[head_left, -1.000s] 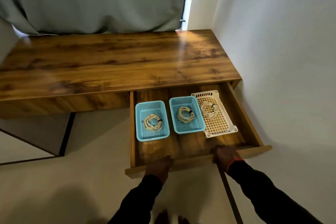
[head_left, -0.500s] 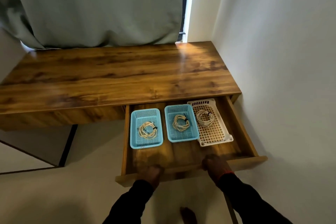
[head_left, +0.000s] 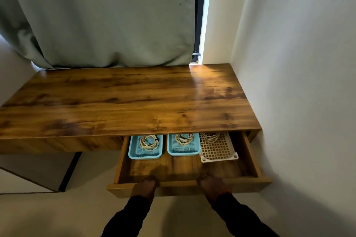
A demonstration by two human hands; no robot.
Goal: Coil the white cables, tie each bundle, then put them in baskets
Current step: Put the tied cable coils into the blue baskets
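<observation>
Three coiled, tied white cables lie in baskets inside an open wooden drawer (head_left: 248, 159). One coil (head_left: 149, 141) sits in the left blue basket (head_left: 144, 156). A second coil (head_left: 184, 138) is in the middle blue basket (head_left: 183, 153). A third coil (head_left: 211, 136) lies in the white lattice basket (head_left: 218, 153), partly hidden under the desk top. My left hand (head_left: 145, 186) and my right hand (head_left: 211, 183) both hold the drawer front (head_left: 179, 186), fingers hooked over its top edge.
The wooden desk top (head_left: 125, 102) spans the view above the drawer. A grey-green curtain (head_left: 106, 15) hangs behind it. A white wall (head_left: 298, 82) stands close on the right. Pale floor (head_left: 48, 213) lies below the drawer.
The drawer has slid inward under the desk top with both hands on its front. The rear halves of the baskets are now covered by the desk.
</observation>
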